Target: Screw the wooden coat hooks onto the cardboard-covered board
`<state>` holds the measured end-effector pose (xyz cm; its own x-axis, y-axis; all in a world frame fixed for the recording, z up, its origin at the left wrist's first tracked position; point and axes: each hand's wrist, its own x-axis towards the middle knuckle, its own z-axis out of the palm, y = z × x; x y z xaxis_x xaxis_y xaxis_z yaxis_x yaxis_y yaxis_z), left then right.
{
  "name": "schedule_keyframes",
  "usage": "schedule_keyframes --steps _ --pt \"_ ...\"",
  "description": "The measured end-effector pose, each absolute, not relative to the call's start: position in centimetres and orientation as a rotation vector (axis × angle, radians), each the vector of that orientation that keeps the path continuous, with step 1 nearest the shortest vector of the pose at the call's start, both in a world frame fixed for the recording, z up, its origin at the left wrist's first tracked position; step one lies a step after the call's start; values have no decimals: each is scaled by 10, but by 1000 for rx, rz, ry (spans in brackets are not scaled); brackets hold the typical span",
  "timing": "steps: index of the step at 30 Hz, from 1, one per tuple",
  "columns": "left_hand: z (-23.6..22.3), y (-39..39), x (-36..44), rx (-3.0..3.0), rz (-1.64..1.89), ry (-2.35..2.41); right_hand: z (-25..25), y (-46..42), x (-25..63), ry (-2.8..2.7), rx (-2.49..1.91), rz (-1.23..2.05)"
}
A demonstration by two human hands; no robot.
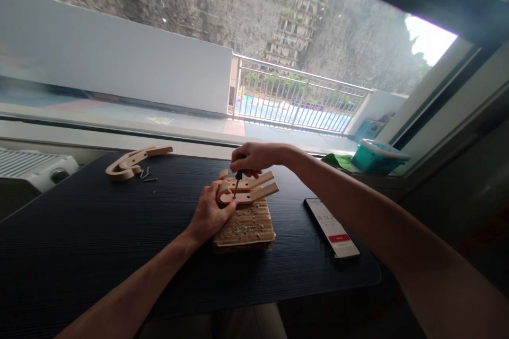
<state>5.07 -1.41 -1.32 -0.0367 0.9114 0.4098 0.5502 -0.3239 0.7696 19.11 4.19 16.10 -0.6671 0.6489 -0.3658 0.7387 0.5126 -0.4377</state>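
My right hand (251, 159) is wrapped round the dark handle of a screwdriver (237, 179). The screwdriver's shaft points down, its tip at a hole near the curved end of the front wooden hook (256, 194). With thumb and fingers, my left hand (210, 212) grips that curved end and presses it onto a corrugated cardboard block (244, 228). Just behind lies a second wooden hook (260, 181), partly hidden by my right hand and the screwdriver. The block's top is pitted with many small holes.
More curved wooden hooks (135, 161) lie at the table's back left, several screws (146, 174) beside them. A phone (333, 229) rests on the dark table (119, 243) at the right. A teal box (379, 156) and green cloth (337, 161) sit by the window.
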Motion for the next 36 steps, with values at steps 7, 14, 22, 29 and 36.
schedule_keyframes --steps 7,14,22,29,36 --pt "-13 -15 50 1859 1282 1548 163 38 185 2549 1186 -878" --pt "-15 -14 51 1885 1325 1544 159 38 182 2577 1236 -915" --pt "0 -16 62 1939 1227 1757 163 29 178 2567 1197 -867" --pt "12 -14 69 1957 1048 1954 162 33 183 2555 1212 -844" --pt "6 -14 72 1921 1143 1930 171 29 187 2639 1201 -469"
